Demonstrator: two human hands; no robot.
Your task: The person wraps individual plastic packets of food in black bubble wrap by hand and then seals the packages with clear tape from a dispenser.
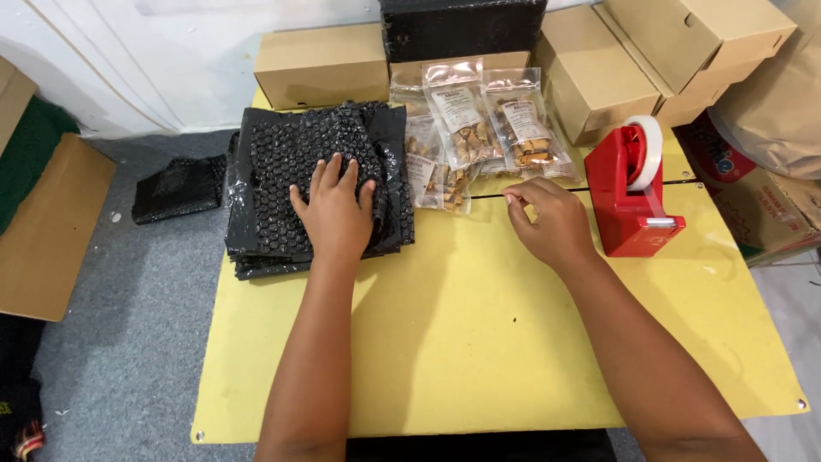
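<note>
Left hand (336, 212) lies palm down w/ fingers spread flat on top of the stack of black bubble-wrap sheets (291, 150); it presses on the top sheet but grips nothing. Right hand (552, 221) hovers over the yellow table (479, 342), fingers curled loosely, thumb & forefinger tips pinched near each other; can't tell whether anything tiny sits between them. Both forearms reach in from the near edge of the table.

Bubble-wrap stack sits on the table's left part, its edge overhanging the left side a bit. Just beside it on the right, btwn the two hands and a little farther back, lie clear pouches of brown snack pieces (475, 128), fanned & overlapping (each w/ a white label). Right of the right hand stands a red tape dispenser (629, 201) w/ a roll of pale tape (647, 145) on it, near the hand but not touching.

Farther back, plain cardboard boxes (323, 64) line the far edge, more stacked at the far right, w/ a black bubble-wrapped bundle (462, 26) btwn them. On the grey floor (145, 291) left of the table: a loose piece of black bubble wrap (178, 188) and a flat cardboard sheet (47, 231).
</note>
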